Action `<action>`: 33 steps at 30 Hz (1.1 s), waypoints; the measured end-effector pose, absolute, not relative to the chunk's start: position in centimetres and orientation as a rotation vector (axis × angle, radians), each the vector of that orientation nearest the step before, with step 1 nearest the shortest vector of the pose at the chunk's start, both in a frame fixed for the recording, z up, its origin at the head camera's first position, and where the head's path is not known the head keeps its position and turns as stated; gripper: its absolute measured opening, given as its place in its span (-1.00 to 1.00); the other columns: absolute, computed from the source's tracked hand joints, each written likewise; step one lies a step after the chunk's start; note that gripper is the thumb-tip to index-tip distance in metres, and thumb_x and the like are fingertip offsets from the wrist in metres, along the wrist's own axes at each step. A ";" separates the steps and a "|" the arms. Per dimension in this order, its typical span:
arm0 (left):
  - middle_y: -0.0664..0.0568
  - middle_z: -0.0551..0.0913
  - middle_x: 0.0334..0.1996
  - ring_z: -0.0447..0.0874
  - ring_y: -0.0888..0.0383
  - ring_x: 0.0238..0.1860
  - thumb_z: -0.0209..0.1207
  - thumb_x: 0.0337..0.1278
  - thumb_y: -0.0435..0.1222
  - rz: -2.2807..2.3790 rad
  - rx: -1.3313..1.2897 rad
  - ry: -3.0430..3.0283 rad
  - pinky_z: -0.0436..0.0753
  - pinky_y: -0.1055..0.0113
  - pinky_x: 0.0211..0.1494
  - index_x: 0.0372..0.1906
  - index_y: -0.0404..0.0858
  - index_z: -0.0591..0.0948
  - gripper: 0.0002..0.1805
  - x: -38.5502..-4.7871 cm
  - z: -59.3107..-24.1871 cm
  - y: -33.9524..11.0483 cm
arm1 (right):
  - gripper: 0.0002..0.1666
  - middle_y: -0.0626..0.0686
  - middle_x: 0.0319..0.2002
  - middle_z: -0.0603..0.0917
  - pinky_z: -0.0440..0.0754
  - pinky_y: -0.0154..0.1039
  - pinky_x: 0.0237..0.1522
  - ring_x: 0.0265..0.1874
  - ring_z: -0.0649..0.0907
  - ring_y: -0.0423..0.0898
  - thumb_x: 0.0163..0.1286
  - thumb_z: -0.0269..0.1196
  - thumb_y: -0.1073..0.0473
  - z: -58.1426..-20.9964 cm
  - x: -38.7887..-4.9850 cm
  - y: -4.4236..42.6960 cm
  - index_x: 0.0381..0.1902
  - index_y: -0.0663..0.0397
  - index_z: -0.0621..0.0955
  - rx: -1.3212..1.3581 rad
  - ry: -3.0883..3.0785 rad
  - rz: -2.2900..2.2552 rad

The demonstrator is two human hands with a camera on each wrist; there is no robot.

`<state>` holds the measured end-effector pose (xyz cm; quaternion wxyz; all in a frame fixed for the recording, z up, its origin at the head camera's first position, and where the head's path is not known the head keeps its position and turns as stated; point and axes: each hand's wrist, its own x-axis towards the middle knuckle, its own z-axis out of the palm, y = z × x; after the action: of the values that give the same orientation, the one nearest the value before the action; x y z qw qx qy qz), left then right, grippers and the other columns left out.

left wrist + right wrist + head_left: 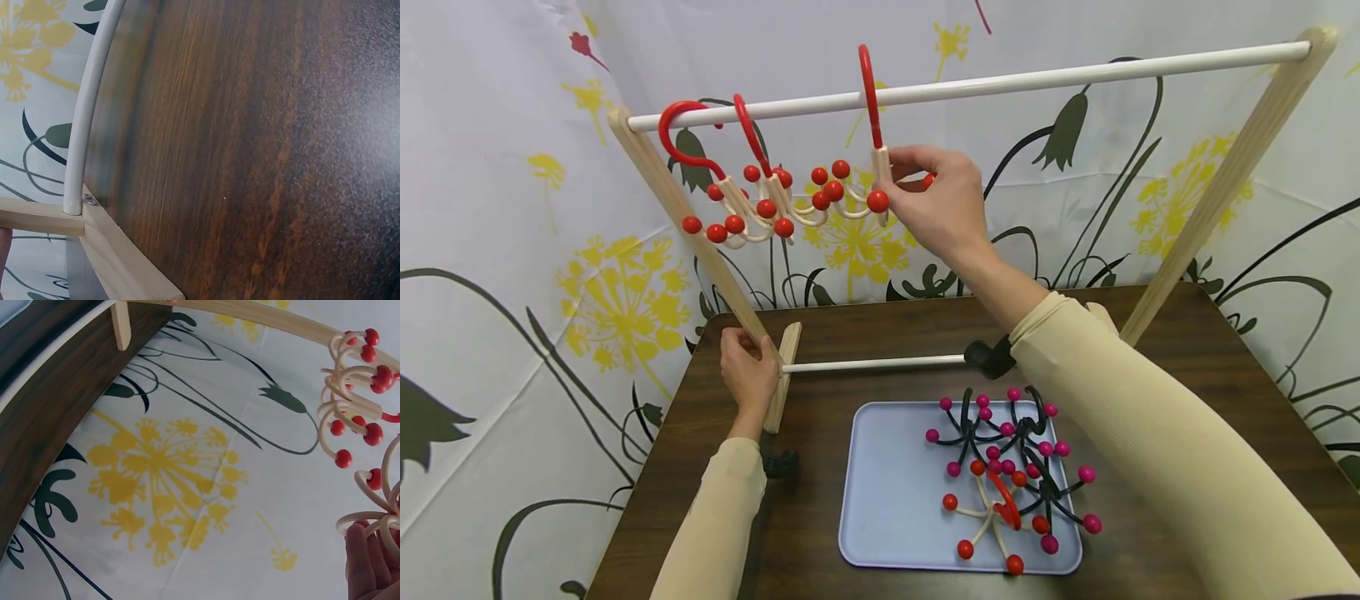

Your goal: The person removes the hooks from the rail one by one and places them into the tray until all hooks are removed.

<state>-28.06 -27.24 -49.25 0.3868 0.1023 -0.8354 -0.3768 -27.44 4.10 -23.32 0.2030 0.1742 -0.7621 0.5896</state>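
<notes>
My right hand [943,200] grips the beige stem of a multi-armed hanger [881,167] with red ball tips. Its red hook loops over the white rail [1075,77] of a wooden rack. Fingers [359,556] touch its curved beige arms in the right wrist view. Farther left on the rail hang two similar hangers [677,150], close together. Low on the rack's left post [730,287], my left hand [750,371] holds the wood with fingers bent around it. Only a sliver of that hand enters the left wrist view, beside the wooden post [37,215].
A pale blue tray [887,483] on the dark wooden table [820,500] carries several black hangers [970,433] with pink balls and one beige hanger [992,512] with red balls. A lower white bar [880,363] and the right post [1225,183] complete the frame before a floral curtain.
</notes>
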 end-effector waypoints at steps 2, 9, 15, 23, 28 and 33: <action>-0.19 0.51 -0.28 0.55 -0.11 -0.26 0.26 0.09 -0.38 -0.956 0.260 -2.128 0.47 0.07 -0.23 -0.18 -0.38 0.46 -0.74 -28.2 -49.2 -27.1 | -0.70 -0.02 -0.31 0.70 0.57 -0.28 -0.38 -0.42 0.74 -0.17 0.25 0.34 0.21 -23.1 -27.3 4.6 -0.05 0.07 0.73 0.497 -2.097 1.683; -0.20 0.51 -0.28 0.54 -0.12 -0.27 0.26 0.08 -0.39 -0.954 0.255 -2.123 0.46 0.04 -0.22 -0.19 -0.38 0.45 -0.74 -28.2 -49.3 -27.1 | -0.70 0.00 -0.25 0.74 0.56 -0.20 -0.25 -0.35 0.72 -0.09 0.22 0.39 0.14 -23.1 -25.3 6.7 -0.07 0.05 0.74 0.466 -2.085 1.772; -0.18 0.51 -0.29 0.55 -0.10 -0.28 0.25 0.09 -0.38 -0.955 0.255 -2.117 0.46 0.08 -0.24 -0.19 -0.37 0.45 -0.75 -28.4 -49.4 -27.2 | -0.58 0.08 -0.16 0.73 0.52 -0.20 -0.16 -0.24 0.64 -0.05 0.24 0.39 0.15 -25.3 -23.4 8.4 0.05 0.15 0.67 0.498 -2.222 1.724; -0.18 0.51 -0.28 0.56 -0.09 -0.27 0.25 0.11 -0.38 -0.960 0.257 -2.121 0.45 0.09 -0.24 -0.17 -0.37 0.45 -0.75 -28.2 -49.5 -27.3 | -0.46 0.11 -0.23 0.70 0.56 -0.15 -0.23 -0.32 0.65 -0.02 0.17 0.44 0.19 -30.2 -21.5 8.6 0.11 0.23 0.60 0.685 -2.451 1.626; -0.19 0.51 -0.27 0.56 -0.09 -0.27 0.25 0.11 -0.39 -0.962 0.253 -2.122 0.45 0.07 -0.23 -0.17 -0.38 0.45 -0.75 -28.2 -49.4 -27.3 | -0.58 0.03 -0.28 0.70 0.63 -0.17 -0.25 -0.35 0.69 -0.10 0.15 0.45 0.24 -33.3 -20.7 7.9 -0.03 0.20 0.62 0.791 -2.545 1.603; -0.18 0.52 -0.28 0.56 -0.08 -0.27 0.25 0.10 -0.39 -0.961 0.248 -2.117 0.45 0.10 -0.24 -0.17 -0.38 0.45 -0.75 -28.3 -49.4 -27.2 | -0.70 -0.01 -0.32 0.71 0.66 -0.23 -0.23 -0.38 0.73 -0.16 0.14 0.43 0.31 -35.9 -20.2 7.0 -0.17 0.12 0.59 0.914 -2.589 1.619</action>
<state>-28.29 -27.22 -49.43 0.3909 0.0975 -0.8335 -0.3782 -20.21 7.01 -35.92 -0.0229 0.2866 -0.8121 0.5077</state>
